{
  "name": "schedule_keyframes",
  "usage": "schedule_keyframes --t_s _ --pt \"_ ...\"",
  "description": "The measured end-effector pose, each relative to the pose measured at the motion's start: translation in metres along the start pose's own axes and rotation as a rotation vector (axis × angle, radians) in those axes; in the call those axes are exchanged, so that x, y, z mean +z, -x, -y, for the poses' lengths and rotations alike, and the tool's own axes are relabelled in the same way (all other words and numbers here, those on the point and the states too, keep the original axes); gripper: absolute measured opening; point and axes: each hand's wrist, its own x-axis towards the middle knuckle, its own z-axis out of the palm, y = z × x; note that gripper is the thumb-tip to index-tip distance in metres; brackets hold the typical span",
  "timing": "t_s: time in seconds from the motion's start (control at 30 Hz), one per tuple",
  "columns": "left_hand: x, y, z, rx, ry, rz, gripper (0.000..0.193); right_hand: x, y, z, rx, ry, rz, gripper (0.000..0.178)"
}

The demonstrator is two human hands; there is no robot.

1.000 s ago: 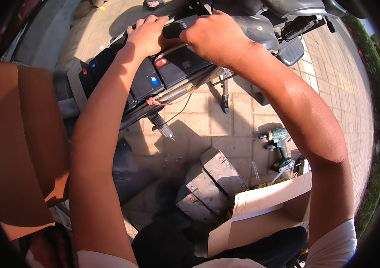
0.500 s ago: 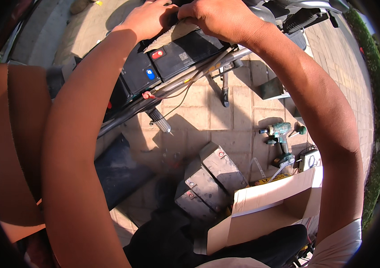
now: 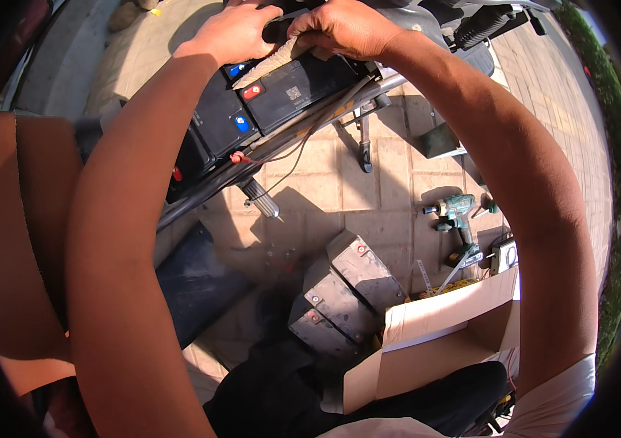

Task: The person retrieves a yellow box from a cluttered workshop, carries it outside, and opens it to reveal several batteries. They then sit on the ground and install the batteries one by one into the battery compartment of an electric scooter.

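At the top of the view, my right hand (image 3: 343,29) is closed on a beige strip of corrugated cardboard (image 3: 266,67). The strip slants down and left over black batteries (image 3: 303,87), which sit side by side in a metal frame (image 3: 281,137). Red and blue terminal caps mark their tops. Beside the strip's upper part is my left hand (image 3: 234,33); its thumb and forefinger are apart around a dark gap, and its other fingers are mostly hidden. A thin cable (image 3: 296,157) with a red end hangs along the frame.
Several grey, dusty batteries (image 3: 347,306) stand on the paving below the frame, next to an open cardboard box (image 3: 427,336). A green cordless impact driver (image 3: 460,219) lies to their right. Someone's bare leg (image 3: 14,241) is at the far left. A stand leg (image 3: 365,142) reaches the paving.
My hands have shifted slightly, and the left thumb and forefinger now show apart. The cardboard strip stands more upright, uncovering a second blue cap behind it.
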Motion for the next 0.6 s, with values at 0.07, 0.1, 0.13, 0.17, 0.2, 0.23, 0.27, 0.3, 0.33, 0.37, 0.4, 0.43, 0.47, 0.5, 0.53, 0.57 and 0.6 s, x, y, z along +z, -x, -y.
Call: schedule_keyframes --t_s 0.07,0.1,0.13,0.17,0.2,0.23,0.27,0.3,0.33,0.37,0.4,0.43,0.47,0.5,0.53,0.57,0.6 --pt "-0.001 0.005 -0.012 -0.03 -0.019 -0.041 0.057 0.009 0.009 -0.015 0.042 0.023 0.018 0.026" --pt "-0.002 0.009 -0.01 -0.051 -0.011 -0.002 0.058 0.006 0.005 -0.004 0.113 -0.048 0.056 0.026" --pt "-0.004 0.012 -0.006 -0.071 -0.006 0.035 0.059 -0.003 0.001 0.014 0.184 -0.119 0.091 0.027" --pt "-0.006 0.015 -0.002 -0.09 -0.001 0.072 0.06 -0.007 -0.003 0.026 0.253 -0.19 0.127 0.027" --pt "-0.004 0.011 0.0 -0.057 -0.03 0.044 0.06 -0.002 -0.007 0.022 -0.135 0.079 -0.149 0.024" --pt "-0.002 0.008 0.001 -0.024 -0.06 0.015 0.06 -0.011 -0.006 0.011 -0.128 0.002 -0.028 0.012" --pt "0.004 0.008 -0.002 -0.055 -0.041 0.032 0.06 -0.009 -0.003 0.007 -0.199 0.096 -0.042 0.012" --pt "-0.001 0.009 -0.007 -0.092 -0.032 0.05 0.061 -0.008 -0.004 0.005 -0.279 0.187 -0.062 0.013" --pt "0.001 0.009 -0.007 -0.085 -0.039 0.033 0.061 -0.006 0.0 0.004 -0.232 0.311 -0.043 0.014" --pt "0.003 0.009 -0.007 -0.078 -0.045 0.016 0.062 -0.005 0.007 0.004 -0.184 0.434 -0.024 0.015" --pt "0.004 0.01 -0.006 -0.074 -0.053 -0.001 0.062 -0.004 0.01 0.006 -0.138 0.556 -0.005 0.015" --pt "0.005 0.011 -0.005 -0.075 -0.038 0.004 0.063 -0.003 0.01 0.007 -0.086 0.602 0.045 0.016" --pt "0.006 0.012 -0.003 -0.075 -0.024 0.008 0.063 -0.003 0.009 0.008 -0.033 0.648 0.095 0.017" --pt "0.006 0.012 -0.002 -0.071 -0.01 0.013 0.063 -0.002 0.01 0.007 0.024 0.694 0.145 0.018" --pt "0.006 0.011 -0.002 -0.07 -0.018 0.012 0.063 0.003 0.011 0.007 0.011 0.665 0.121 0.017" --pt "0.006 0.011 -0.002 -0.07 -0.026 0.012 0.063 0.008 0.01 0.006 -0.015 0.611 0.109 0.017" --pt "0.006 0.01 -0.002 -0.065 -0.034 0.01 0.063 0.016 0.011 0.005 -0.02 0.575 0.06 0.018"
